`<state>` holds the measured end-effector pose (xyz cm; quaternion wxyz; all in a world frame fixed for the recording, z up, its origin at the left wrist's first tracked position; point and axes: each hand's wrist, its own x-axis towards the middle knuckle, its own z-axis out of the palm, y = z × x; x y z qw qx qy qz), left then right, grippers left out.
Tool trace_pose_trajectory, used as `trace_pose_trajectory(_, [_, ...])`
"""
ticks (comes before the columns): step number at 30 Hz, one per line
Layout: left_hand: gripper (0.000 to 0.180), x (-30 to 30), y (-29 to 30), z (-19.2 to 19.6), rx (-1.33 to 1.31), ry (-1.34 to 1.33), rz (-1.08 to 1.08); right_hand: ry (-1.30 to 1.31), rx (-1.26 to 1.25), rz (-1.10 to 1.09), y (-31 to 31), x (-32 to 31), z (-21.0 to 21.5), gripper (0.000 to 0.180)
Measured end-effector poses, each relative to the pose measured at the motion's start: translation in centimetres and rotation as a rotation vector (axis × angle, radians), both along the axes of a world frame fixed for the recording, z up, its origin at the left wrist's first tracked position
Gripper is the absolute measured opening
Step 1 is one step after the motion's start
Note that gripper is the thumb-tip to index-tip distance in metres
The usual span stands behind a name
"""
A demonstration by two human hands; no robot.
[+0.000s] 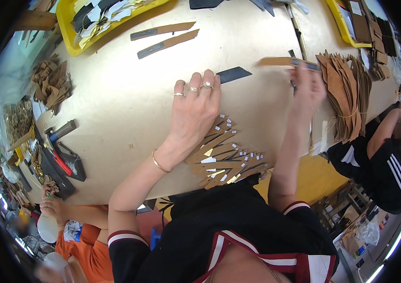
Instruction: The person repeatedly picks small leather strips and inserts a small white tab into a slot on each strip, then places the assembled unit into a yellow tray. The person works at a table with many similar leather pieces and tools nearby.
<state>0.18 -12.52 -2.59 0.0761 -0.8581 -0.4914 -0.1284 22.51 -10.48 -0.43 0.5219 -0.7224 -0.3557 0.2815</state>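
Strip pile on table, right of hammer.

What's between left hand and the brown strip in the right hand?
Head view: a dark strip juts out by the left hand, then bare tabletop up to the brown strip in the right hand.

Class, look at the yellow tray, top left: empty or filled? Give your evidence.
Filled, in the part shown: dark, white and yellow scraps lie heaped in the yellow tray. Its far side is cut off.
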Motion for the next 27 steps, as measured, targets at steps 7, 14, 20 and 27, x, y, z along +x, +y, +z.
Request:
trace_pose_trajectory(7, [0.025,0.1,0.0,3.0,-0.346,-0.614,0.114,-0.431,0.270,0.092,-2.2,1.5,3.1,0.011])
trace_pose_trajectory(14, [0.038,-0.8,-1.8,5.3,-1.439,-1.504,0.162,-0.684,0.252,0.988,-4.8,-5.6,4.4,0.029])
trace_pose_trajectory(20, [0.030,-0.9,-2.3,4.4,-1.445,-1.512,0.169,-0.112,-0.051,0.856,-3.0,-3.2,4.3,0.047])
trace_pose_trajectory(27, [0.018,0.0,-2.3,4.0,-1.189,-1.334,0.245,0.082,-0.326,1.188,0.1,-1.6,2.9,0.023])
